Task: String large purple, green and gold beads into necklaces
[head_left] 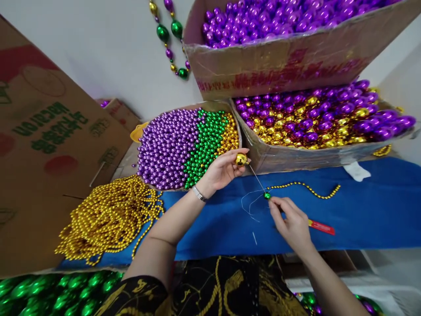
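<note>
My left hand [223,171] pinches a large shiny gold bead [241,159] between thumb and fingers, in front of the box of small beads. A thin needle [257,177] slants from beside the gold bead down to a small green bead [266,195]. My right hand [291,221] is closed, its thumb and forefinger at the green bead. Whether the needle's tip is inside the gold bead cannot be made out. Fine pale thread [243,204] loops over the blue cloth [210,232] left of the green bead. A short string of small gold beads [304,185] lies beyond my right hand.
A box of small purple, green and gold beads [171,147] stands ahead. To its right is a box of larger purple and gold beads [305,120], below a box of purple beads [279,22]. Gold bead strings [112,217] lie left. A red-and-yellow cutter-like tool [322,227] lies right.
</note>
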Tool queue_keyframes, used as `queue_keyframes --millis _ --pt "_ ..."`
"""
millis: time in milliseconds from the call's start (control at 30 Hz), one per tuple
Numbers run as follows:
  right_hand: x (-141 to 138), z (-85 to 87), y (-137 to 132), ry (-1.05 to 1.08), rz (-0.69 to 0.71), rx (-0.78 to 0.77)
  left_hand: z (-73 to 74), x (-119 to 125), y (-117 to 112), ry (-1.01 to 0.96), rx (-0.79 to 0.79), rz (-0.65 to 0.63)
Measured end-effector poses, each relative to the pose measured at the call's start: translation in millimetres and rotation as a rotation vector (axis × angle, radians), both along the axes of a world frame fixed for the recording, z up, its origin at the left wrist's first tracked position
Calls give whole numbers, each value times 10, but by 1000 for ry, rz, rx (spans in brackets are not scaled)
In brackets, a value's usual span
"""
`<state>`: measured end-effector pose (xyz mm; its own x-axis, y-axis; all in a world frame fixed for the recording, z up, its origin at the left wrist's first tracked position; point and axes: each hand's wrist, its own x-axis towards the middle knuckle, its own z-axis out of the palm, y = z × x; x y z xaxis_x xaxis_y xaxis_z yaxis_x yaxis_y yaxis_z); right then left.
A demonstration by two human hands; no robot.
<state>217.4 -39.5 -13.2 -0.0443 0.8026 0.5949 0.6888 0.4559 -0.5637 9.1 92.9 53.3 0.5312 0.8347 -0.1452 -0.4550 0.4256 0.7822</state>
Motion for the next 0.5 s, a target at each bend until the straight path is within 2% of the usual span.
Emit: queue_keyframes --millis 267,500 --pt "-34 -18 -2 -15 38 -33 -113 -83 -25 0 40 -11" --pt "-27 -39 10 -54 44 -44 -137 -114 -18 17 51 -1"
